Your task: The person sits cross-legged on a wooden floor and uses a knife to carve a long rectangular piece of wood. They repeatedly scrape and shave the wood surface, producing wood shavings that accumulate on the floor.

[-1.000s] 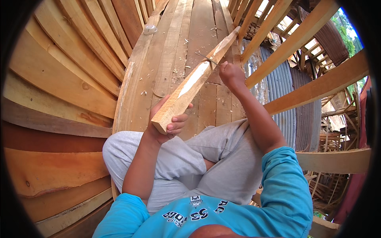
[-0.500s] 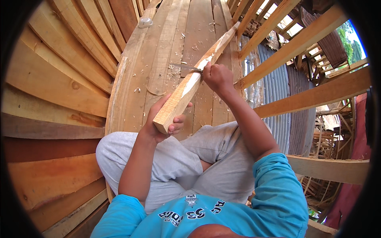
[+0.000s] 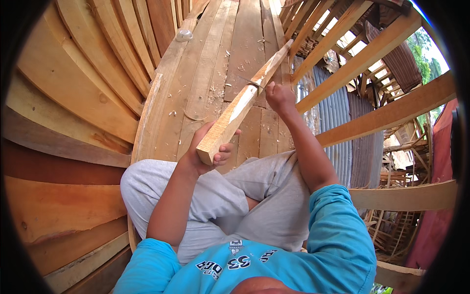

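A long squared length of wood (image 3: 226, 121) slants away from me, its near end raised above my lap and its far end narrowing to a point. Fresh pale cuts show along its upper face and edge. My left hand (image 3: 194, 158) is wrapped round the near end from below, fingertips showing on the right side. In a fist, my right hand (image 3: 281, 99) grips a knife whose handle is mostly hidden by the fingers. The thin dark blade of the knife (image 3: 253, 85) lies across the wood about midway along, its tip pointing left.
I sit cross-legged on a plank floor (image 3: 196, 83) scattered with curled shavings. Curved timber ribs (image 3: 83, 98) line the left side; spaced timbers (image 3: 377, 117) stand on the right with corrugated metal sheets (image 3: 335, 117) beyond. A small clear container (image 3: 184, 35) rests at the far left.
The knife and my right hand have moved a little toward the far end of the wood. My left hand keeps its hold. The whole view has shifted slightly.
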Tool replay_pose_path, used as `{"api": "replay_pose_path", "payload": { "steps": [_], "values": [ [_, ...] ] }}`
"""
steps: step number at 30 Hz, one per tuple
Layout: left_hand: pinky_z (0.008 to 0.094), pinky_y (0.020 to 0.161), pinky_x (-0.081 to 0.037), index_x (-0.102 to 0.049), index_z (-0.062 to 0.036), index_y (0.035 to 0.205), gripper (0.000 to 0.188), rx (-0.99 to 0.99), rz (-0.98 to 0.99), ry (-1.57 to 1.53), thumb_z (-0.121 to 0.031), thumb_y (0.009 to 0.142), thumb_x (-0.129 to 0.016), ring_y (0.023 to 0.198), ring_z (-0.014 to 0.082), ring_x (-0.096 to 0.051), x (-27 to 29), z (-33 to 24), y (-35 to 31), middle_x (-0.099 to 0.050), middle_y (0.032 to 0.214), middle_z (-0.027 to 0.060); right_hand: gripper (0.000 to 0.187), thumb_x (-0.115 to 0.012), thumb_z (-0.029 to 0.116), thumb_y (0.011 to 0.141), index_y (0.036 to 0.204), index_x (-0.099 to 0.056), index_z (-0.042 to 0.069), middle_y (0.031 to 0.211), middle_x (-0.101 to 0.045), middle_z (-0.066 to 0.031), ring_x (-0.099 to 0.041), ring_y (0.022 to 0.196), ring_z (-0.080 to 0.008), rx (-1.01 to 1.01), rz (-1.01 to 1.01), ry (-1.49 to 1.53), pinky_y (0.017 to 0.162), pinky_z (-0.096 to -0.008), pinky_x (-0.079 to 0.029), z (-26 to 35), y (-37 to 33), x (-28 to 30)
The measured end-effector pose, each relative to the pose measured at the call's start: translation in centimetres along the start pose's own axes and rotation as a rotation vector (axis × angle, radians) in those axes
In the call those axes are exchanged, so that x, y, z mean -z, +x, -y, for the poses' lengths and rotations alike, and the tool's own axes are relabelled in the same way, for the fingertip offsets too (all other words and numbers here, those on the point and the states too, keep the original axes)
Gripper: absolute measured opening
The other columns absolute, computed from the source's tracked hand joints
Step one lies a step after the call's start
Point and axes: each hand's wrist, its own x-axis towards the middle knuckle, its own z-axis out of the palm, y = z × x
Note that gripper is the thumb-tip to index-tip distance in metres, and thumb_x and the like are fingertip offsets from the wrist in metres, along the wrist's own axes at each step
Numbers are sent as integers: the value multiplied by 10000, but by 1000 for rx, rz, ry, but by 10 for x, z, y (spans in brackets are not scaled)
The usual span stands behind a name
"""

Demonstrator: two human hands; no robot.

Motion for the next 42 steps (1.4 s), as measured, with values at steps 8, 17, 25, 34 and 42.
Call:
{"api": "replay_pose_path", "payload": {
  "steps": [8, 17, 25, 34, 42],
  "values": [
    [262, 360, -416, -506, 16, 1268, 593, 3, 32, 8, -481, 1043, -275, 409, 150, -489, 5, 6, 4, -497, 612, 52, 561, -424, 303, 984, 524, -612, 44, 524, -588, -214, -624, 515, -426, 67, -168, -3, 561, -535, -515, -5, 3, -14],
    [268, 337, -397, -494, 44, 1279, 604, 5, -41, 2, -459, 1053, -246, 379, 168, -483, 6, 5, -4, -466, 585, 55, 553, -434, 329, 995, 554, -643, 68, 556, -616, -190, -623, 500, -397, -7, -107, 32, 527, -508, -509, 35, -17, -12],
    [277, 368, -414, -439, 78, 1362, 636, 30, 25, -52, -437, 1029, -273, 417, 175, -492, 10, 9, 4, -487, 661, 85, 521, -338, 312, 994, 805, -727, 22, 845, -707, -234, -694, 790, -432, -28, 149, 39, 765, -549, -545, -9, -3, -16],
    [274, 330, -399, -522, 57, 1255, 640, 5, -139, 87, -499, 993, -344, 384, 166, -474, -6, 17, 6, -504, 642, 59, 640, -282, 441, 1048, 978, -725, -16, 988, -706, -262, -675, 952, -443, -261, 383, 329, 875, -531, -508, 10, -17, 22],
    [274, 337, -393, -530, 64, 1244, 675, 0, -193, 60, -533, 965, -380, 394, 161, -459, -11, 17, 1, -477, 631, 34, 702, -344, 566, 1016, 1032, -728, -22, 1014, -707, -261, -677, 986, -436, -260, 413, 459, 890, -507, -510, 25, -28, 30]
  ]
}}
